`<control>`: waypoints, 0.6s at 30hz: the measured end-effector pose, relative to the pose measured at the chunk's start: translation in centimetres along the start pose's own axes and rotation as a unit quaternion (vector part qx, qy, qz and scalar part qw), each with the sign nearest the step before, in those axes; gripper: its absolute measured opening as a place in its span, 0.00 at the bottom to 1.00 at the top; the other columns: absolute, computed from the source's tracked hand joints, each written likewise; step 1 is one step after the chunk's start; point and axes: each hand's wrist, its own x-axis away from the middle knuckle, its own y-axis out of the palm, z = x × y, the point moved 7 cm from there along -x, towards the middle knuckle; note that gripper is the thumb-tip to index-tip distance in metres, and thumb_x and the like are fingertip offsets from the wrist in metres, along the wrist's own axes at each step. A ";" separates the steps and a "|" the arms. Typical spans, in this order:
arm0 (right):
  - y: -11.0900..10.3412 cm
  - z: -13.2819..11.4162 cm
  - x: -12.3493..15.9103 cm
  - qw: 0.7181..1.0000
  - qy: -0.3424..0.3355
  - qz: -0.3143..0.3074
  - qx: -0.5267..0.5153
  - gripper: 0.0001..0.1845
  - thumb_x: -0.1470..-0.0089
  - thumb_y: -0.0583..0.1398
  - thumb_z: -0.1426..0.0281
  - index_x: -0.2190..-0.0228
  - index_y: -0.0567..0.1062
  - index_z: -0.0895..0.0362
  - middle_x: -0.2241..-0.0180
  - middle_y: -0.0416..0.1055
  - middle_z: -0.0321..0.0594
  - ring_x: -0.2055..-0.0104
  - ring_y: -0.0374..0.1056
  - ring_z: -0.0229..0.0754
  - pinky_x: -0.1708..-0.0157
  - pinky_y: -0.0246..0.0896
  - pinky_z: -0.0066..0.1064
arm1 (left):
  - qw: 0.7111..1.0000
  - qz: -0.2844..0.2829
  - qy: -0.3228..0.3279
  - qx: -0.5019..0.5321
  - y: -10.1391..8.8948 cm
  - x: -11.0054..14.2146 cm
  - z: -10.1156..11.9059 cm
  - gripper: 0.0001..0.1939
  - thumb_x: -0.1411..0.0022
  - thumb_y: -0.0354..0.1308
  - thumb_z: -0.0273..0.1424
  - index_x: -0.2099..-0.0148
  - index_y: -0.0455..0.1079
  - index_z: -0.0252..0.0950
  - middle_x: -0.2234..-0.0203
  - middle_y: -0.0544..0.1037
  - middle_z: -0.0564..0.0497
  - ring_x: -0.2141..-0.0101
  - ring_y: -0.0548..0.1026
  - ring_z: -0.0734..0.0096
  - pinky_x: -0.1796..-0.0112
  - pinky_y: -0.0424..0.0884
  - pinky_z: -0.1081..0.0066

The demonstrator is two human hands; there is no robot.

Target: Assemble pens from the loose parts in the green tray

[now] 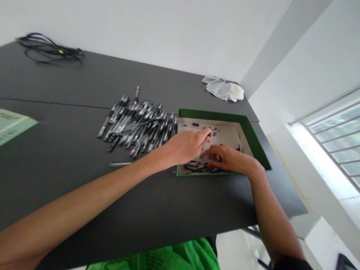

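Note:
A shallow green box (257, 146) with a pale inside stands on the dark table. My left hand (194, 144) reaches over its left side, fingers closed round what look like pens (215, 133), whose ends stick out past the fingertips. My right hand (225, 156) is inside the box, thumb and fingers apart, low over a cluster of loose pens (197, 165); whether it touches them I cannot tell. One pen (204, 126) lies near the box's back wall. Left of the box spreads a large heap of clear, black-capped pens (135, 123).
A single pen (120, 164) lies in front of the heap. White gloves (223, 89) rest near the wall at the back right. Coiled black cable (50, 48) lies at the back left, and a light green box (14, 125) at the left edge. The table (157, 210) ends at the right.

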 end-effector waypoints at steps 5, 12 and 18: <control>0.5 -0.9 -0.4 1.000 -0.012 -0.011 -0.012 0.16 0.38 0.62 0.64 0.49 0.80 0.49 0.60 0.80 0.41 0.61 0.76 0.44 0.57 0.70 0.36 | 0.998 0.024 -0.016 0.051 -0.3 -0.2 -0.3 0.14 0.22 0.38 0.33 0.54 0.63 0.37 0.69 0.79 0.50 0.70 0.76 0.69 0.67 0.65 0.70; -3.4 2.3 1.8 0.977 0.125 0.157 0.071 0.17 0.32 0.53 0.69 0.53 0.81 0.54 0.59 0.82 0.46 0.57 0.78 0.48 0.53 0.69 0.39 | 1.000 0.014 -0.023 0.013 -0.3 0.0 -0.3 0.16 0.23 0.38 0.36 0.55 0.66 0.37 0.71 0.79 0.49 0.72 0.75 0.67 0.69 0.64 0.69; -7.0 7.5 6.2 0.917 0.228 0.284 0.164 0.15 0.39 0.57 0.75 0.58 0.83 0.55 0.58 0.83 0.45 0.56 0.78 0.51 0.52 0.69 0.42 | 1.000 0.001 -0.020 0.010 -0.3 0.0 -0.1 0.16 0.23 0.40 0.35 0.59 0.67 0.36 0.74 0.78 0.49 0.74 0.74 0.68 0.70 0.62 0.69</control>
